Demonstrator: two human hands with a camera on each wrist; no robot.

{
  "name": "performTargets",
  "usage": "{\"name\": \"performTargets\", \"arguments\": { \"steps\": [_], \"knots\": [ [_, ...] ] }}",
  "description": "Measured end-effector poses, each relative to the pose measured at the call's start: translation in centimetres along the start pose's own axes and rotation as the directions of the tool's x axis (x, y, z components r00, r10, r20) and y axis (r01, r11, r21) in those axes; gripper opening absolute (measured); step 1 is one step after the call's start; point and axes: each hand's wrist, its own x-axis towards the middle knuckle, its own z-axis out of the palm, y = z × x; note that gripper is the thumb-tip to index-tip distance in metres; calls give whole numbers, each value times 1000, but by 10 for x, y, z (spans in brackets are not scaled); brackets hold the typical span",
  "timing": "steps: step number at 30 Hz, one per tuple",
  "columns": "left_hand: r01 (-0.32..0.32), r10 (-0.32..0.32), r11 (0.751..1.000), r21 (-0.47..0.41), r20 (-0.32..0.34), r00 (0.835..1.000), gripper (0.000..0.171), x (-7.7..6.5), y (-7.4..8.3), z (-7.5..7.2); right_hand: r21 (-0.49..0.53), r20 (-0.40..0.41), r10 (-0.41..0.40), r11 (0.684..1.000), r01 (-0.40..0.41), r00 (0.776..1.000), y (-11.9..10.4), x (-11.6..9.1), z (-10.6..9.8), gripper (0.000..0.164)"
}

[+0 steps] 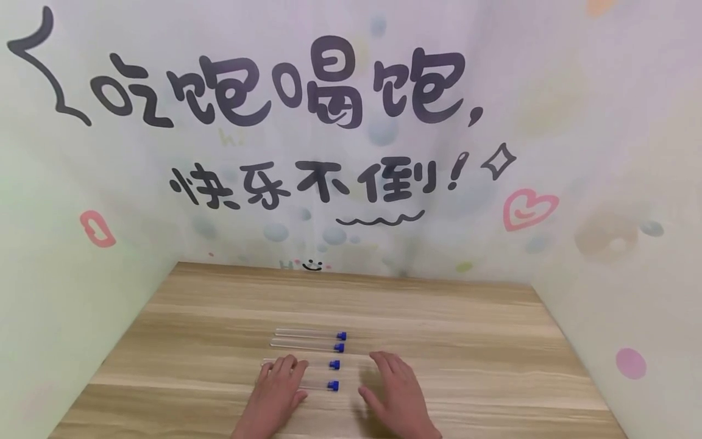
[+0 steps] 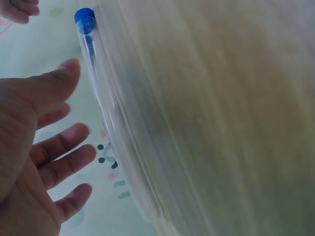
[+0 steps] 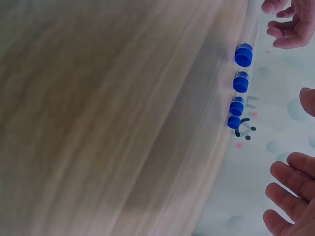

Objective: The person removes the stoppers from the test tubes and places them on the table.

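Several clear test tubes with blue caps lie side by side on the wooden table, caps to the right. Two of them, the farthest tube [image 1: 307,333] and the one beside it [image 1: 304,344], lie close together. My left hand [image 1: 274,390] is over the left parts of the two nearer tubes and partly hides them; its fingers are loosely bent, gripping nothing. In the left wrist view, a capped tube [image 2: 115,118] lies beyond the fingertips, apart from them. To the right of the blue caps [image 3: 243,55], my right hand [image 1: 397,390] hovers with relaxed, spread fingers and holds nothing.
The wood-grain table [image 1: 466,329] runs back to a pale printed wall [image 1: 274,140] with large dark characters. Similar pale walls stand at its left and right sides.
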Motion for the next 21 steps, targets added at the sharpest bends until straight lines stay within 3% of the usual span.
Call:
{"name": "performTargets", "arguments": {
  "steps": [5, 14, 21],
  "knots": [
    [14, -13, 1000, -21, 67, 998, 40, 3, -3, 1, 1, 26, -4, 1000, 4, 1000, -1, -2, 4, 55],
    [-28, 28, 998, 54, 2, 1000, 26, 6, -8, 11, -26, 28, -31, 999, 32, 999, 0, 0, 2, 53],
    [-28, 25, 998, 53, 53, 998, 22, 10, -9, 11, -29, 38, -22, 999, 23, 999, 1, 1, 3, 53]
  ]
}}
